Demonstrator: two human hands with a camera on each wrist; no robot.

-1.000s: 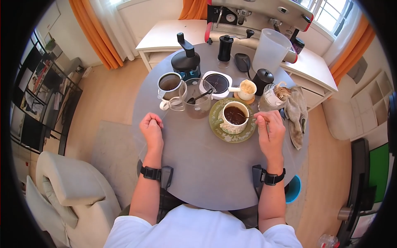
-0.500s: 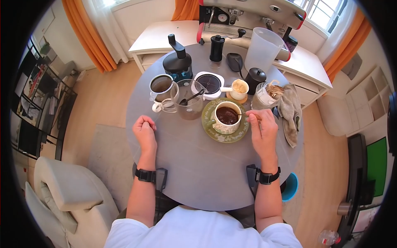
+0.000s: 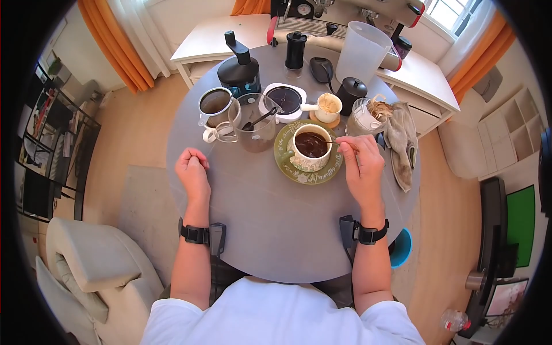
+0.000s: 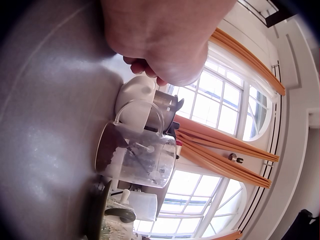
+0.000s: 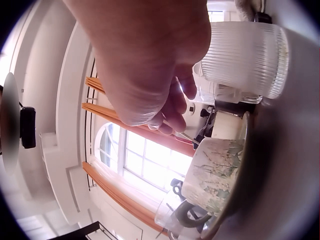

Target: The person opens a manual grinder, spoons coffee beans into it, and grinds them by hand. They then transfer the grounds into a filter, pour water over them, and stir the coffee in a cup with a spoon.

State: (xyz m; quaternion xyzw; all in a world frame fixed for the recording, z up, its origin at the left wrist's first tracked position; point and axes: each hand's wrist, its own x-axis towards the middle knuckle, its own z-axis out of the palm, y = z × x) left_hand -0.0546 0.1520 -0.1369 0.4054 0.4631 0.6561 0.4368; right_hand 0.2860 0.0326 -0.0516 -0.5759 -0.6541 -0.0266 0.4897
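Observation:
In the head view, a cream cup (image 3: 311, 155) with a leafy pattern and dark coffee (image 3: 311, 144) in it stands on a green saucer (image 3: 305, 176). To its right, my right hand (image 3: 363, 163) pinches the brownish handle of a thin-stemmed spoon (image 3: 332, 142) between thumb and fingers. Its stem slants over the rim, and its lower end is hidden in the coffee. Apart at the left, my left hand (image 3: 192, 171) rests at the table with loosely curled fingers and nothing in them. Nearest to it are a white mug (image 3: 215, 131) and a clear jug (image 3: 256, 135) holding a black spoon.
Behind the cup stand a small white pot (image 3: 328, 107), a white scale (image 3: 283, 102), a black-lidded grinder (image 3: 240, 75) and a frosted pitcher (image 3: 362, 52). A ribbed glass (image 3: 363, 118) and a grey cloth (image 3: 401, 149) lie to the right. An espresso machine (image 3: 339, 29) is beyond the table.
The head view has shifted, so the table's things appear further left and higher. The coffee's surface pattern has changed around the spoon. My left hand stays beside the mug and jug.

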